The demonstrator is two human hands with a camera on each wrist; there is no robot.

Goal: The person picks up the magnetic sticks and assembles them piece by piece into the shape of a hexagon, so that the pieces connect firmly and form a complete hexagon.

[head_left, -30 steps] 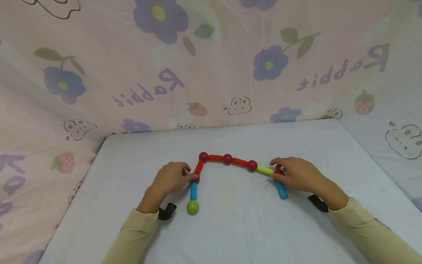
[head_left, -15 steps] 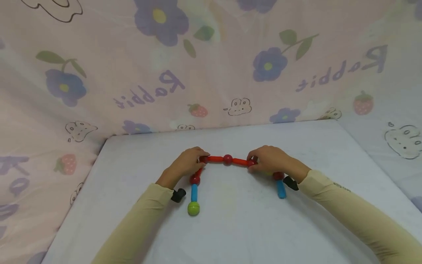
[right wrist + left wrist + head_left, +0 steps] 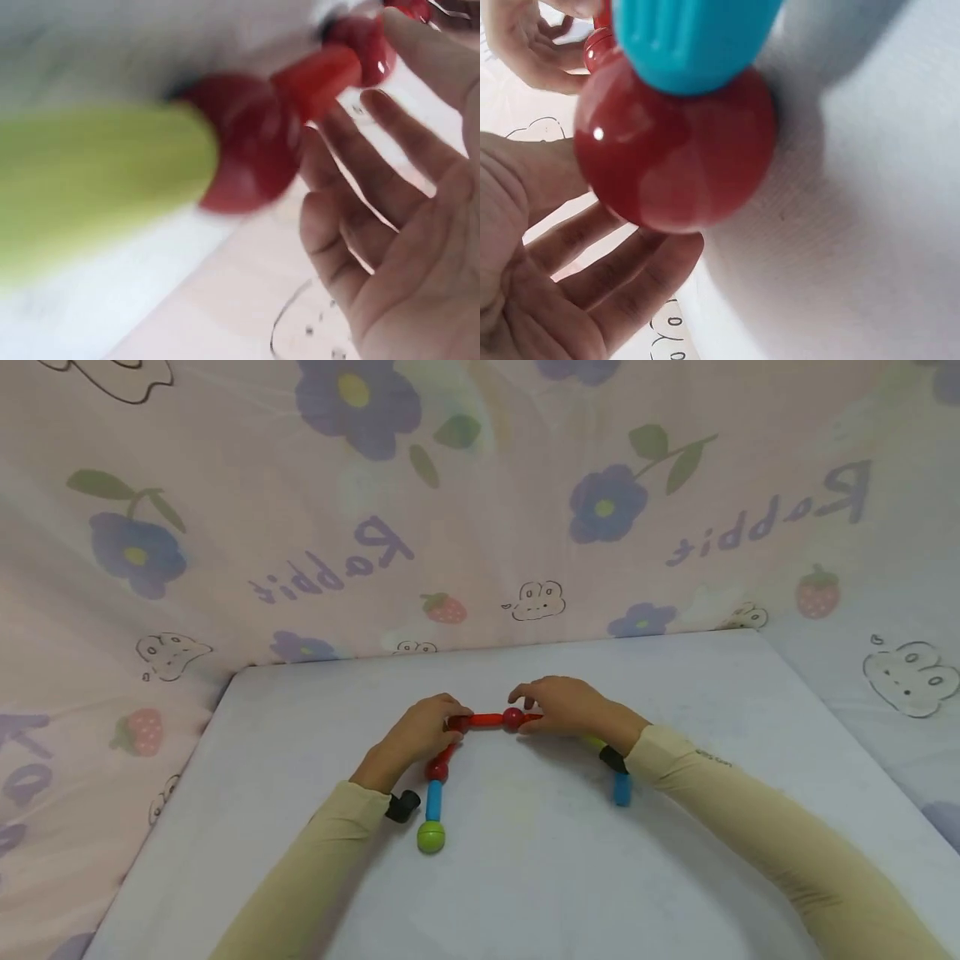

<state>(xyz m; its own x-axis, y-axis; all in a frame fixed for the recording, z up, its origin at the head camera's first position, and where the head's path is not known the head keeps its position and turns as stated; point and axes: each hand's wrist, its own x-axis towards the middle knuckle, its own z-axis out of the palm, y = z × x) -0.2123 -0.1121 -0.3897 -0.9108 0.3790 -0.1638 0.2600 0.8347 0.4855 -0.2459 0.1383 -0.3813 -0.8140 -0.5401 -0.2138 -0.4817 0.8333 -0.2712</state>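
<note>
A chain of toy rods and balls lies bent on the white table. My left hand [image 3: 420,728] pinches the red corner ball [image 3: 458,724] between thumb and fingers. From there a red rod [image 3: 486,720] runs right to another red ball [image 3: 513,718]. My right hand [image 3: 572,706] hovers around that ball, its fingers loose and spread in the right wrist view. Below the left hand come a red ball [image 3: 437,770], a blue rod [image 3: 433,802] and a green ball [image 3: 431,837]. The right forearm partly hides a yellow-green rod [image 3: 97,172] and a second blue rod [image 3: 622,790].
The white table [image 3: 525,877] meets a hanging cloth [image 3: 480,527] printed with flowers and rabbits at its back and sides. A black wrist strap piece [image 3: 403,807] sits by the left wrist, another [image 3: 613,758] by the right.
My left hand has gone from the lower left ball up to the corner ball. My right hand has moved left along the chain, from its right end past one ball towards the middle ball.
</note>
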